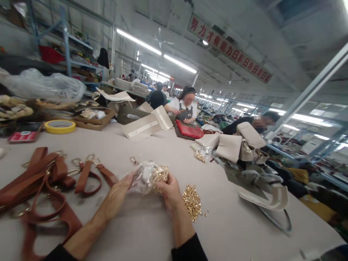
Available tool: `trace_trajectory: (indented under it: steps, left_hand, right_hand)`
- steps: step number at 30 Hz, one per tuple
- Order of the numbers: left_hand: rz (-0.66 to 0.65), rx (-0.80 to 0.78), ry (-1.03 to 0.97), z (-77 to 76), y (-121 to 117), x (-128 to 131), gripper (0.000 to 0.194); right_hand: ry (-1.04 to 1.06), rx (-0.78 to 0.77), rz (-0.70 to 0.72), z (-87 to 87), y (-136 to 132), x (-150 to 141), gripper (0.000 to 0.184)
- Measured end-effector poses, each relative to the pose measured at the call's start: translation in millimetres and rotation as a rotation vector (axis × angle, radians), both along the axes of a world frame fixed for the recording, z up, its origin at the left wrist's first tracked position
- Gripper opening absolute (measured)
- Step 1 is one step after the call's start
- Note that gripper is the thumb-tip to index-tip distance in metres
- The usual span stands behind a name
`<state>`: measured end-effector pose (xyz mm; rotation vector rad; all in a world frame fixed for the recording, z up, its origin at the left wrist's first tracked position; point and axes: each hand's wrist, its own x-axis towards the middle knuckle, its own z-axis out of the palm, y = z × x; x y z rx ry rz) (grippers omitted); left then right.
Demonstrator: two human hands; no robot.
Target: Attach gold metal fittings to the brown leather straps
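Note:
Between my two hands is a clear plastic bag (143,177) with small gold metal pieces (160,174) bunched at its right end. My left hand (121,190) grips the bag's left side, its fingers partly hidden behind the plastic. With the thumb in front, my right hand (169,188) is closed around the end full of gold pieces. A loose pile of gold metal pieces (191,201) lies on the table just right of my right wrist. Brown leather straps (51,181) with gold clasps lie left of my left hand, and a shorter strap loop (88,179) is nearer to it.
A roll of yellow tape (59,126) and an open cardboard box (94,121) stand at the back left. Beige bag panels (148,125), a red piece (189,129) and beige bags (230,146) lie farther back. Co-workers (187,103) sit beyond the table (217,224).

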<state>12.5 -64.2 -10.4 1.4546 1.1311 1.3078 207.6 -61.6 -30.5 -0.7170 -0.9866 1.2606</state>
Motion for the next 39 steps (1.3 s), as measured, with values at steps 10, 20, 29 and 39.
trace_trajectory:
  steps: [10,20,29,39]
  left_hand:
    - [-0.187,-0.041,0.144,-6.3,7.2,3.4,0.074]
    - [-0.217,0.065,0.712,-9.7,-1.0,8.2,0.098]
    - [-0.241,0.126,0.851,-22.3,1.7,5.0,0.091]
    - [-0.184,0.162,0.846,-13.9,2.2,6.7,0.081]
  right_hand:
    - [-0.199,0.005,-0.143,6.4,-2.4,28.0,0.056]
    - [-0.313,0.012,-0.151,11.5,-8.2,35.7,0.052]
    - [-0.318,-0.028,-0.156,9.7,-7.5,34.9,0.067]
    - [-0.329,0.005,-0.161,14.2,-11.0,23.7,0.073]
